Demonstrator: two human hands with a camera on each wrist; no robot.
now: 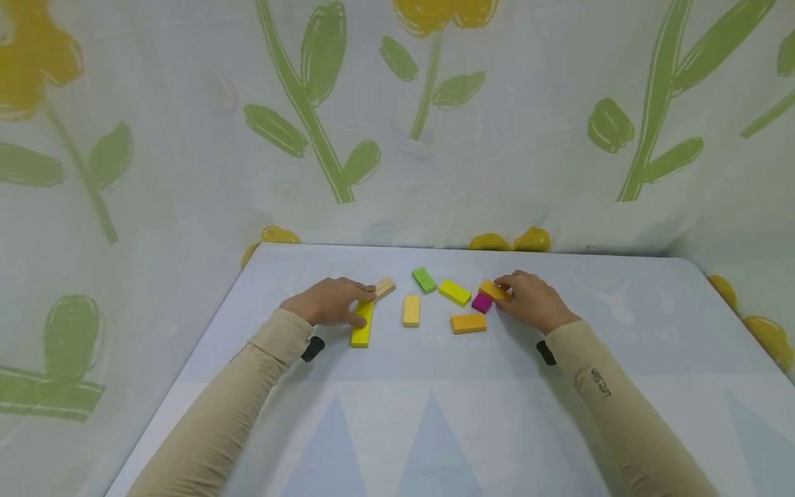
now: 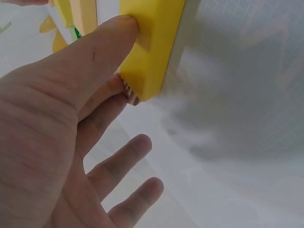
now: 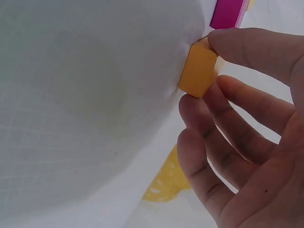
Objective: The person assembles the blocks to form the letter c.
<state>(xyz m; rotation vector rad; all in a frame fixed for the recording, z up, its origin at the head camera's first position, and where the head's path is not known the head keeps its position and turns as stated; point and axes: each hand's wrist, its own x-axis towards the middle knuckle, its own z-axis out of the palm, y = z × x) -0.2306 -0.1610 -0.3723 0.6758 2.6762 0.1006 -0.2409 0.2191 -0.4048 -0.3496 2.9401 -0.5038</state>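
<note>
At the left of the group of blocks, my left hand (image 1: 332, 301) pinches a long yellow block (image 1: 361, 335). Its thumb lies against the yellow face in the left wrist view, while two fingertips touch the end beside a striped wooden block (image 2: 130, 95); the other fingers are spread. My right hand (image 1: 534, 300) pinches an orange block (image 3: 199, 69) between thumb and fingers at the group's right end. Close to that block lies a magenta block (image 1: 481, 303). The right hand's palm side shows in the right wrist view, the orange block's end facing the camera.
Between the hands lie a green block (image 1: 424, 279), a bright yellow block (image 1: 455, 292), a pale yellow block (image 1: 411, 311) and a second orange block (image 1: 468, 324). They rest on a white table (image 1: 397, 428) with blue triangles. A flower-printed cloth (image 1: 497, 159) stands behind it.
</note>
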